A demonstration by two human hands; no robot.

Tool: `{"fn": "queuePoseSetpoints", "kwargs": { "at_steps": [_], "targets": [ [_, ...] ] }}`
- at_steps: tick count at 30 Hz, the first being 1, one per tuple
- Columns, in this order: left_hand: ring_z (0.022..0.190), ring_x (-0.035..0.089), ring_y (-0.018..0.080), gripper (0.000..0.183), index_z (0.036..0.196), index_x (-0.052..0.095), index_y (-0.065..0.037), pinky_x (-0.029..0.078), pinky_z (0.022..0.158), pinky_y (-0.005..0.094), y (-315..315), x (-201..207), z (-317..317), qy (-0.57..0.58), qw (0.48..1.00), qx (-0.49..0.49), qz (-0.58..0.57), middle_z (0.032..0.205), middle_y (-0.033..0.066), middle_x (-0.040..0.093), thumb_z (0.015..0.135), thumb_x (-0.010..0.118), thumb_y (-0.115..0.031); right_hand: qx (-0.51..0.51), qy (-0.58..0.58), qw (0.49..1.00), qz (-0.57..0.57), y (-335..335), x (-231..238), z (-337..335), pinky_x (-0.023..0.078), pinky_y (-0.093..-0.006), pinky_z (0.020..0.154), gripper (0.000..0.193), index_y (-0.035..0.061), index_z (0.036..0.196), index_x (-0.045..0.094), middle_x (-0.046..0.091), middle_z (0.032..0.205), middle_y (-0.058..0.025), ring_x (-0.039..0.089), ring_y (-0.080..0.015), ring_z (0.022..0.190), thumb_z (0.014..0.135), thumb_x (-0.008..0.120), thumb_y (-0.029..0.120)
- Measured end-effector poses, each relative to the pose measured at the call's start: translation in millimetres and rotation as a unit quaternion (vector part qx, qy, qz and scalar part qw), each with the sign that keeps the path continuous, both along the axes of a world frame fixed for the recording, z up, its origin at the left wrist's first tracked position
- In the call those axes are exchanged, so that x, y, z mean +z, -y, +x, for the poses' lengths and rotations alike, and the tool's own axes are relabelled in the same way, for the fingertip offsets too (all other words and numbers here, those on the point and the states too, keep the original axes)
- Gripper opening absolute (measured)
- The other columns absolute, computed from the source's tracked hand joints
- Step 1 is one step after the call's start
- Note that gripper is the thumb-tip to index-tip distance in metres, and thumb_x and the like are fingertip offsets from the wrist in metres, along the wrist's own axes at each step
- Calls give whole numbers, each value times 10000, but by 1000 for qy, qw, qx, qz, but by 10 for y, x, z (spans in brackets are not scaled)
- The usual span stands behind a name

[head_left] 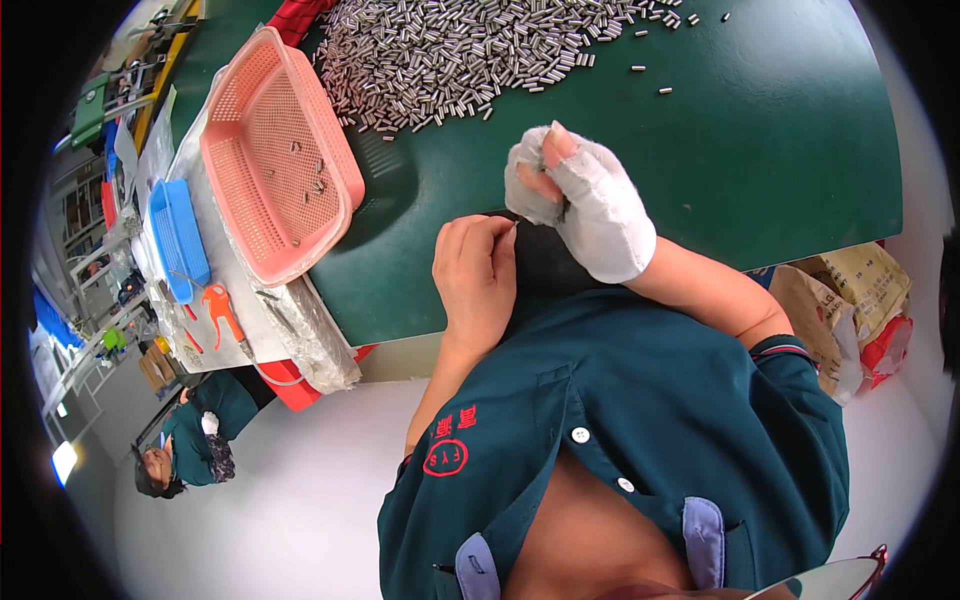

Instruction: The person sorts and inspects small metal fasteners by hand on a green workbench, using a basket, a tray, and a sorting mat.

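My left hand is bare, its thumb and forefinger pinched together near the table's front edge. Something tiny may show at those fingertips, too small to name. To its right, my right hand wears a white glove with the thumb tip and a fingertip bare. Its fingers are curled closed, and what they hold, if anything, is hidden. A dark, flat patch lies beneath and between the hands. Beyond them, a large heap of short shiny metal pins covers the far part of the green table.
At the left stands a pink perforated basket with several pins inside. Past it are a blue basket, an orange-handled air gun and plastic wrap. Sacks stand at the right. Another person is at the far left.
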State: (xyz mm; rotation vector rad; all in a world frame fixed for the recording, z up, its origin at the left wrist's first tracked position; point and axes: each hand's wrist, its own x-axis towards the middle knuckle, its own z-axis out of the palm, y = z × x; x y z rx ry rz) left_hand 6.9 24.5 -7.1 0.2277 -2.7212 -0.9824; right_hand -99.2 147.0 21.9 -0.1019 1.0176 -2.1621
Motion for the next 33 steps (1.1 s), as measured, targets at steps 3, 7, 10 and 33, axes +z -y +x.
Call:
{"fn": "queuePoseSetpoints", "kwargs": {
  "at_steps": [3,7,10,33],
  "targets": [
    [790,576,276,98,855,611,-13,467,701,346,0,3,-3,-3,1000,-2,-2,860,112,609,780,666,21,4,19,1000,-23,-6,-32,8,255,-231,557,409,103,726,442,340,668,60,277,-60,611,954,516,434],
    [790,576,275,101,857,612,-14,468,695,344,0,-4,3,-3,1000,1,-2,863,112,608,780,668,18,6,12,1000,-22,-10,-32,6,257,-226,563,399,101,738,458,346,678,64,279,-53,621,953,518,432],
    [788,575,275,102,856,610,-14,469,692,343,6,-21,3,-8,1000,-1,0,862,112,607,779,669,18,5,13,999,-31,-15,-50,1,256,-223,565,399,99,741,461,349,681,65,281,-52,623,952,519,432],
    [791,568,296,110,835,587,-10,464,706,356,8,5,2,-5,1000,-4,-1,857,122,596,766,667,22,19,-10,1000,20,9,38,24,242,-258,562,518,89,687,381,334,647,10,285,-113,600,954,441,530]
  ]
}}
